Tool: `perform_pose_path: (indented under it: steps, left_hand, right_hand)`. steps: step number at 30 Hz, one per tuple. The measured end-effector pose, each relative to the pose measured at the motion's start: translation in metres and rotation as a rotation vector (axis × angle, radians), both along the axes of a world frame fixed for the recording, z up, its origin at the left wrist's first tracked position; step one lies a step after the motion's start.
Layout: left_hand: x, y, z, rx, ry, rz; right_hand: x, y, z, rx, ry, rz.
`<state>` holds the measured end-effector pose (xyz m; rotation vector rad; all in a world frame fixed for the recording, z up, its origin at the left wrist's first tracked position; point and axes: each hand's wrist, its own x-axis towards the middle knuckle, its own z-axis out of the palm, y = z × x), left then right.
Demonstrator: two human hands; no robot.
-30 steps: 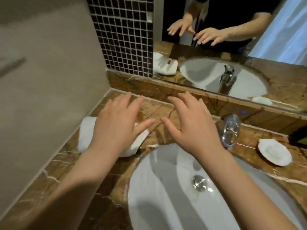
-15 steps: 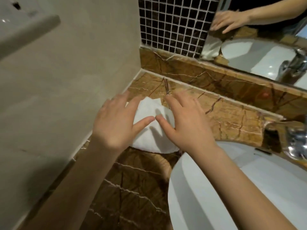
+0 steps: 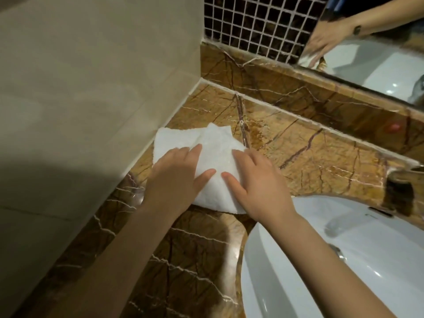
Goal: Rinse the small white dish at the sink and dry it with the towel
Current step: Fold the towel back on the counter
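A folded white towel lies on the brown marble counter, close to the beige wall on the left. My left hand rests flat on the towel's left part, fingers spread. My right hand lies flat on its right part, fingers also spread. Neither hand grips the cloth. The white sink fills the lower right. The small white dish is out of view.
The beige wall stands hard by on the left. A dark mosaic tile strip and a mirror rise behind the counter. The faucet base shows at the right edge, and the drain in the basin.
My view swung left, away from the faucet and the dish. Both hands moved forward and came down flat onto the towel.
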<state>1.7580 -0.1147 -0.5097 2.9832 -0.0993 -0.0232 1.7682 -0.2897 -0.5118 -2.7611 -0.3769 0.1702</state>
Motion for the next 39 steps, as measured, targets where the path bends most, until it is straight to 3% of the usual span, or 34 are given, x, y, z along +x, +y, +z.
perform_pose_path:
  steps: [4,10,13,17,23,26,31,39]
  left_hand:
    - [0.004,-0.005,-0.001,-0.074,-0.039,-0.029]
    - [0.002,-0.018,-0.002,-0.175,-0.103,-0.113]
    - [0.002,-0.024,0.001,-0.298,-0.092,-0.147]
    - [-0.003,-0.025,0.007,-0.449,-0.186,-0.026]
    - [-0.010,-0.003,0.020,-0.628,-0.422,0.165]
    - [0.003,0.008,0.019,-0.595,-0.388,0.253]
    - [0.010,0.017,-0.005,-0.509,-0.117,0.388]
    - [0.027,0.018,-0.015,-0.418,-0.151,0.251]
  right_hand:
    - [0.008,-0.007,0.000,0.137,0.006,-0.080]
    - [0.008,-0.019,-0.005,0.163,-0.043,-0.185]
    - [0.012,-0.031,-0.002,0.198,0.020,-0.281]
    - [0.018,-0.037,0.014,0.242,-0.002,-0.247]
    - [0.045,-0.011,0.046,0.258,-0.271,-0.113]
    - [0.066,0.010,0.040,0.238,-0.332,-0.085]
    - [0.073,0.024,0.003,0.045,-0.106,-0.051]
    - [0.050,0.019,-0.009,0.022,-0.184,-0.168]
